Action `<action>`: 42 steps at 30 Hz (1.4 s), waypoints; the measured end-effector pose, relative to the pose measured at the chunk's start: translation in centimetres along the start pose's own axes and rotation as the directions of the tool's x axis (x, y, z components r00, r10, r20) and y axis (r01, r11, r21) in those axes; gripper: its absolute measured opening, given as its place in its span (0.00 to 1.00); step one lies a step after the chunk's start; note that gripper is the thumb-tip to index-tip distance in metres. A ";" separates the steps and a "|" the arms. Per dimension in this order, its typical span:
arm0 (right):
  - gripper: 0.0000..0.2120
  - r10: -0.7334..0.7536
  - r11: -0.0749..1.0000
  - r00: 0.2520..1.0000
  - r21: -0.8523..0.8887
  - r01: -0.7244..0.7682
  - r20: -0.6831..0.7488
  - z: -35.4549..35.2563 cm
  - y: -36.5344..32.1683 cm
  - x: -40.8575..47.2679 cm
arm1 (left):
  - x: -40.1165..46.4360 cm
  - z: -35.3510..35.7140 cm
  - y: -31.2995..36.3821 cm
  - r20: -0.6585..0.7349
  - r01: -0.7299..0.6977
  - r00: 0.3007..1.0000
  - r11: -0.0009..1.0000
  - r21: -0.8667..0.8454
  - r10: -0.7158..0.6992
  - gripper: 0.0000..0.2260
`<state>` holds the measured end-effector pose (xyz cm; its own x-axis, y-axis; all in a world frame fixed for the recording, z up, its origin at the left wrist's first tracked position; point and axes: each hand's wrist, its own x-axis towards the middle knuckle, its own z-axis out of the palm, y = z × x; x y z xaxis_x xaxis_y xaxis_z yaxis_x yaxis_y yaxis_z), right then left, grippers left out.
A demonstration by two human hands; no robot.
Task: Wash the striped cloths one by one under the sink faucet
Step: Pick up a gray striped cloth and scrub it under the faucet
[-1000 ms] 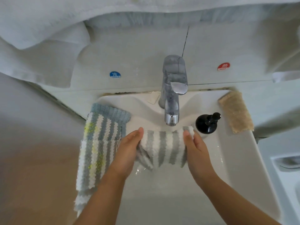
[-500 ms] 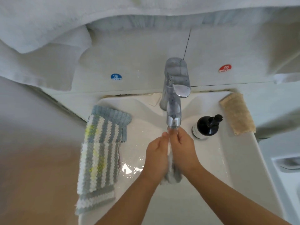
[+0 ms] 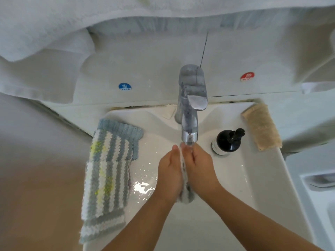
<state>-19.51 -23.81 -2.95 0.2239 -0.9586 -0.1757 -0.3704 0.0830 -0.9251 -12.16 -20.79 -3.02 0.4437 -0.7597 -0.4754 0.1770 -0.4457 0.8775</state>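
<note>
A grey-and-white striped cloth [image 3: 186, 194] is squeezed between my two palms right under the chrome faucet [image 3: 190, 113] spout, over the white sink [image 3: 235, 187]. My left hand [image 3: 169, 174] presses it from the left and my right hand [image 3: 201, 169] from the right, fingers fairly straight and pointing at the spout. Only the cloth's lower end and a thin edge between the hands show. A stack of other striped cloths [image 3: 107, 171], grey, white and some yellow, lies on the sink's left rim.
A black pump bottle [image 3: 227, 141] stands on the rim right of the faucet. A beige cloth [image 3: 261, 126] lies at the back right corner. White towels [image 3: 45, 42] hang overhead. Water pools in the basin left of my hands.
One second ago the cloth was stretched wide between both hands; they came together and folded it between the palms. Since half a second ago they barely moved.
</note>
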 end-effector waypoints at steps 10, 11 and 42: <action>0.15 0.041 0.998 0.999 0.042 -0.040 -0.021 0.0 -0.2 1.1 | -0.3 0.1 0.4 0.032 0.008 0.999 1.000 -0.009 -0.008 0.20; 0.16 0.037 0.998 0.999 0.046 -0.037 -0.011 0.0 -0.3 0.8 | -0.2 0.0 0.4 0.026 0.008 1.000 1.000 -0.019 -0.008 0.20; 0.15 0.005 1.000 0.999 -0.005 -0.004 0.037 -0.1 -0.8 -1.0 | 0.3 -0.2 1.0 -0.040 -0.063 0.997 0.998 0.017 0.064 0.22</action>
<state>-19.55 -22.97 -1.97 0.2556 -0.9475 -0.1922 -0.3762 0.0857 -0.9226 -11.69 -21.36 -2.30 0.4887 -0.7673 -0.4153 0.1340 -0.4044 0.9047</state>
